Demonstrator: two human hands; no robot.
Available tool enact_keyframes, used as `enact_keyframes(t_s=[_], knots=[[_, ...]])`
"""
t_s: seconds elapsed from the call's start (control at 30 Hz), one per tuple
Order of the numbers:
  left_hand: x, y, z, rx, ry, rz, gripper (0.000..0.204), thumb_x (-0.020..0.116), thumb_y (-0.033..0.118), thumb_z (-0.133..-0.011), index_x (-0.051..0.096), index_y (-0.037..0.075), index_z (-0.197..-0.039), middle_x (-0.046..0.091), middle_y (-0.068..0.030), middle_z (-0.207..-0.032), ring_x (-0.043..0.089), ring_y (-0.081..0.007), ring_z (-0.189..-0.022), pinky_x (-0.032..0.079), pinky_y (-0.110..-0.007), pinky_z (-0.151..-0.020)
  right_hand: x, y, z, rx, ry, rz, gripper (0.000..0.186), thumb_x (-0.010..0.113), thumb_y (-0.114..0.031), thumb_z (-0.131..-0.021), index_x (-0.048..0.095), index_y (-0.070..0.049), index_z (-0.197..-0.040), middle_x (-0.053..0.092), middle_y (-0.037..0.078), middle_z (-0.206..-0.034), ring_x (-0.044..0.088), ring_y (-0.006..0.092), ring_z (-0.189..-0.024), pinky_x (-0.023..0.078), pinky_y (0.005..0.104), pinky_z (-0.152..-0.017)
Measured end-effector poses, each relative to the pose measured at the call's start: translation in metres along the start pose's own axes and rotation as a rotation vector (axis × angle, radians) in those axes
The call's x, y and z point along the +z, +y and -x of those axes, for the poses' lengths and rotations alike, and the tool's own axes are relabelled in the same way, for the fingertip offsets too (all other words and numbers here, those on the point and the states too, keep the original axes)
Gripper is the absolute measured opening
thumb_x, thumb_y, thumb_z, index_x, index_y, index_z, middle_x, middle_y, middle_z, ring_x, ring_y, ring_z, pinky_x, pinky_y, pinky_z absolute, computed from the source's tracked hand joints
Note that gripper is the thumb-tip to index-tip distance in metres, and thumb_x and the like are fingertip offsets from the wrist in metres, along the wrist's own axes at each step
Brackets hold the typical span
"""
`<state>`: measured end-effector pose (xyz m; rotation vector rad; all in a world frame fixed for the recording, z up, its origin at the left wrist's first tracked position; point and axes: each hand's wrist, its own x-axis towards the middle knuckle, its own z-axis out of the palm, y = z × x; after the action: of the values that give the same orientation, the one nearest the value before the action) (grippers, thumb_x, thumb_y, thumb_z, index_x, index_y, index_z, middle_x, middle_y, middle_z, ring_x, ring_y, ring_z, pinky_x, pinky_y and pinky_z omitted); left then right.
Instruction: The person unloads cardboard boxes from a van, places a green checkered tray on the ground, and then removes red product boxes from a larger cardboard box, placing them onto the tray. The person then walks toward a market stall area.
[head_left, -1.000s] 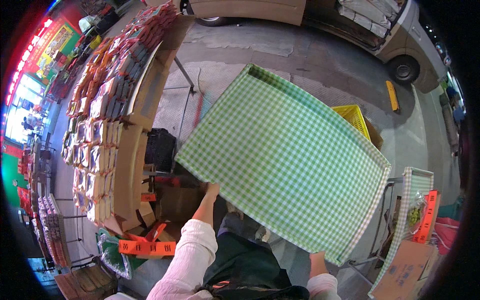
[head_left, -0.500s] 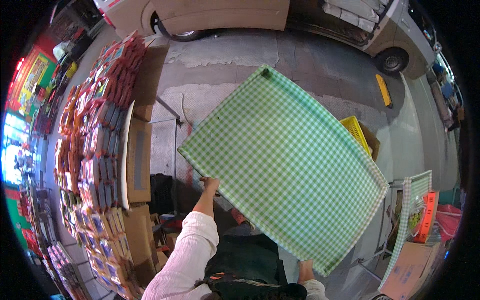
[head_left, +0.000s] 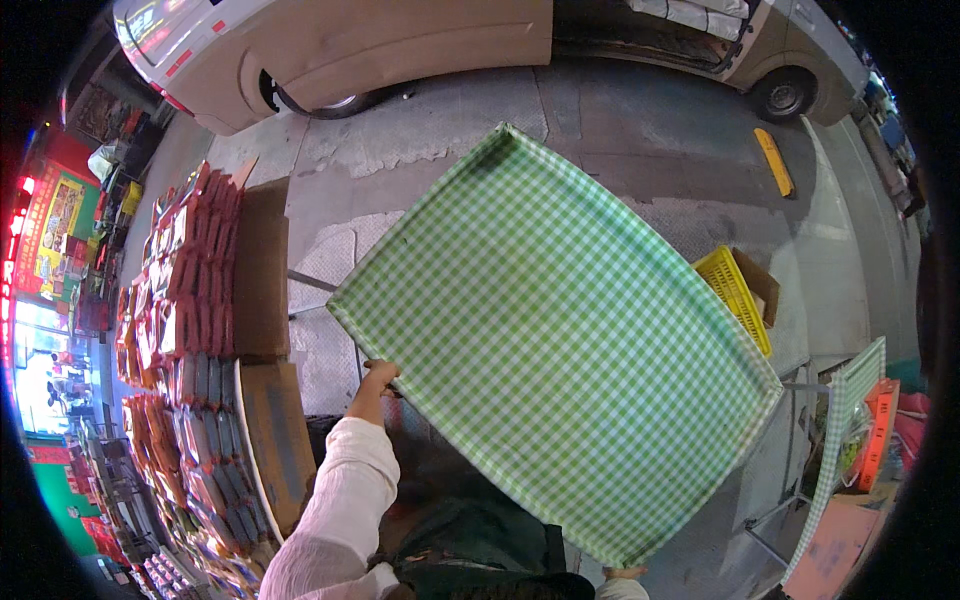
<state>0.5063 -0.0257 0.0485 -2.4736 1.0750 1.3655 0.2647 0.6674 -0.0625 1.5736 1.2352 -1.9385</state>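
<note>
A large rectangular board [head_left: 550, 330] covered in green-and-white gingham, with a low rim, lies tilted across the middle of the view. My left hand [head_left: 378, 375] grips its lower left edge, the forearm in a rolled pale sleeve. My right hand [head_left: 625, 571] holds the bottom corner at the right, its fingers mostly tucked under the board. Beyond the right side of the board, a yellow plastic crate [head_left: 732, 295] sits in a cardboard box. Below the board, part of my dark apron [head_left: 455, 550] shows.
Stacked packaged goods [head_left: 180, 270] on cardboard [head_left: 260, 220] line the left. A metal frame [head_left: 310, 282] stands beside them. At right are another gingham surface [head_left: 830, 460], orange signs [head_left: 878, 430] and a carton [head_left: 835, 540]. A van [head_left: 400, 40] and yellow bar [head_left: 775, 160] are beyond.
The board and both my hands have shifted downward in view, my left hand also leftward; my right hand is now largely hidden. The view has swung, showing more of the van's rear.
</note>
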Motion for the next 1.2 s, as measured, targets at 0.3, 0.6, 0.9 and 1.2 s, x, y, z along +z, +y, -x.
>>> enact_keyframes(t_s=[0.3,0.6,0.9,1.2], knots=[[-0.015,0.058,-0.039,-0.004,0.295,0.152,0.072,0.061,0.009,-0.072,0.021,-0.004,-0.13,0.044,-0.0238,-0.119,0.055,-0.0341,-0.097,0.046,-0.055,-0.075,0.069,0.031,0.032,0.081,0.174,0.091,0.061,0.039,-0.044,-0.078,0.032,-0.004,-0.123,0.039,0.011,-0.106,0.04,0.0224,-0.078,0.032,0.0393,-0.066],[-0.077,0.15,-0.113,0.083,0.397,0.167,0.046,0.047,0.018,-0.081,0.03,-0.004,-0.116,0.054,-0.0224,-0.1,0.057,-0.0347,-0.092,0.041,-0.051,-0.082,0.145,0.102,0.073,0.071,0.183,0.129,0.039,0.053,-0.017,-0.081,0.04,0.002,-0.113,0.05,0.012,-0.077,0.038,0.0168,-0.048,0.029,0.0356,-0.045],[-0.152,0.19,-0.231,0.154,0.559,-0.177,0.057,0.037,0.037,-0.089,0.02,-0.004,-0.124,0.054,-0.0247,-0.103,0.056,-0.0381,-0.091,0.046,-0.044,-0.073,0.277,0.188,0.144,-0.058,-0.157,0.844,0.044,0.06,-0.004,-0.072,0.045,0.0,-0.113,0.054,0.01,-0.099,0.054,0.0224,-0.079,0.044,0.0366,-0.061],[-0.211,0.241,-0.252,-0.073,0.735,0.15,0.075,0.033,0.054,-0.086,0.027,-0.009,-0.126,0.052,-0.0267,-0.109,0.057,-0.038,-0.091,0.045,-0.046,-0.075,0.382,0.273,0.068,0.308,-0.148,0.16,0.047,0.026,-0.031,-0.088,0.037,-0.008,-0.127,0.036,0.013,-0.132,0.041,0.0312,-0.115,0.04,0.0435,-0.091]])
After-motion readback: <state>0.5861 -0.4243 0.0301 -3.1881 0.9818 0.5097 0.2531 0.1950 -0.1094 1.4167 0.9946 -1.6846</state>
